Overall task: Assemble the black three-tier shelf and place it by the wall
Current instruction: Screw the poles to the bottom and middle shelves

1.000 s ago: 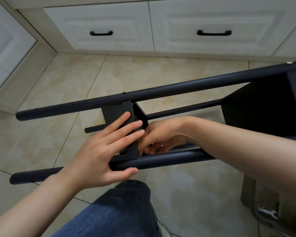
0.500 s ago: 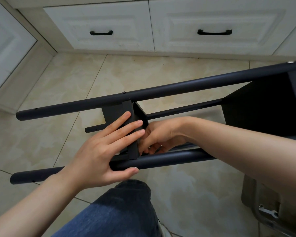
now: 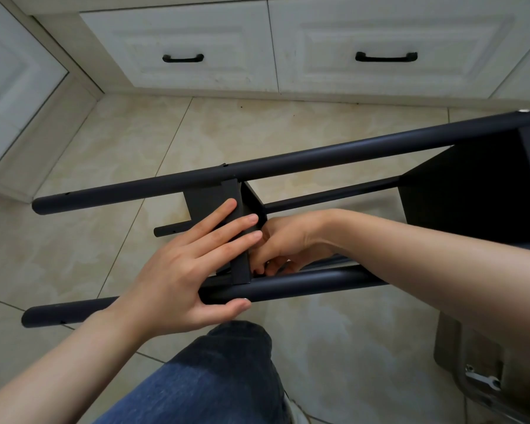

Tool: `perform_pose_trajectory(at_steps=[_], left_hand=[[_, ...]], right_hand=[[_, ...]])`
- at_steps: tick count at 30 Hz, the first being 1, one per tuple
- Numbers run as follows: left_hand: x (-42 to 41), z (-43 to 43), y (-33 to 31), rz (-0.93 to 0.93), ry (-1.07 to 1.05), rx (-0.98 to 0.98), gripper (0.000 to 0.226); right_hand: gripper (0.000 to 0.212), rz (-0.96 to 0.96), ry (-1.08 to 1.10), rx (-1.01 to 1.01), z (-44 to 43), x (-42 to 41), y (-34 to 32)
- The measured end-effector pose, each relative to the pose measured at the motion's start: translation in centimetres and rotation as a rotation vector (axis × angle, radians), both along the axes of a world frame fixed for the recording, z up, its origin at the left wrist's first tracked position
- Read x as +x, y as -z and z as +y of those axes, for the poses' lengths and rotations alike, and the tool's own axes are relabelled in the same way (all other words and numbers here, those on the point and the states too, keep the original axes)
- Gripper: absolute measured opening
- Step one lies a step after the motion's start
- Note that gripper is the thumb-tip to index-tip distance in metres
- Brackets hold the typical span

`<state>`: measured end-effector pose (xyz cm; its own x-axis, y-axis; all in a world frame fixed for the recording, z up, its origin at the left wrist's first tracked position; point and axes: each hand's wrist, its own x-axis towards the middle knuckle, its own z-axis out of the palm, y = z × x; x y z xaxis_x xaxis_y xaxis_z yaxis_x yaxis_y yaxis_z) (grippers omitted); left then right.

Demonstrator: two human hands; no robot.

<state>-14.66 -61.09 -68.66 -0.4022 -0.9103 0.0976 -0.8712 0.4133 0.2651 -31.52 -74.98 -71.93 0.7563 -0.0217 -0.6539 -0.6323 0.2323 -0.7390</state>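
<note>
The black shelf frame lies on its side on the tiled floor, its far pole [image 3: 318,160] and near pole [image 3: 303,284] running left to right. A middle shelf panel [image 3: 208,200] stands between them, and a larger end panel [image 3: 471,191] sits at the right. My left hand [image 3: 178,276] presses straight fingers flat on the middle panel, with the thumb under the near pole. My right hand [image 3: 288,240] reaches in behind that panel, fingers curled at the corner where panel meets near pole. What its fingertips hold is hidden.
White cabinet drawers [image 3: 196,32] with black handles line the far side, and another cabinet stands at the left. My knee in blue jeans [image 3: 221,371] is just under the near pole. A small wrench [image 3: 484,381] lies in clear plastic at the bottom right.
The shelf and my left hand have stayed put. My right fingers have shifted only slightly at the panel's corner.
</note>
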Motion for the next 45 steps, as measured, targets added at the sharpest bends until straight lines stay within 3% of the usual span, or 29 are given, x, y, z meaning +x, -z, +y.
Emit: perform_pose_trajectory(at_steps=[5, 11, 16, 22, 27, 33, 45], left_hand=[[0.05, 0.00, -0.03, -0.003, -0.003, -0.004, 0.075], [-0.05, 0.12, -0.05, -0.003, -0.005, -0.009, 0.074], [-0.03, 0.07, -0.10, 0.000, -0.006, -0.002, 0.074], [0.02, 0.04, 0.02, 0.006, -0.001, -0.006, 0.074], [0.09, 0.04, 0.09, -0.003, -0.001, -0.006, 0.075], [0.08, -0.03, 0.13, -0.002, -0.004, -0.011, 0.075], [0.19, -0.11, 0.28, -0.027, 0.008, -0.039, 0.075]], right_hand=[[0.005, -0.025, 0.025, 0.071, -0.33, -0.34, -0.01], [0.010, 0.009, 0.014, -0.025, 0.04, 0.09, 0.33], [0.007, -0.018, 0.024, 0.105, -0.43, -0.40, 0.27], [0.013, -0.021, 0.020, 0.088, -0.45, -0.28, 0.60], [0.002, -0.026, 0.011, 0.071, -0.37, -0.27, 0.48], [0.011, -0.056, -0.005, 0.112, -0.71, -0.55, 0.42], [0.007, -0.117, -0.044, -0.024, -0.57, -0.48, 0.40]])
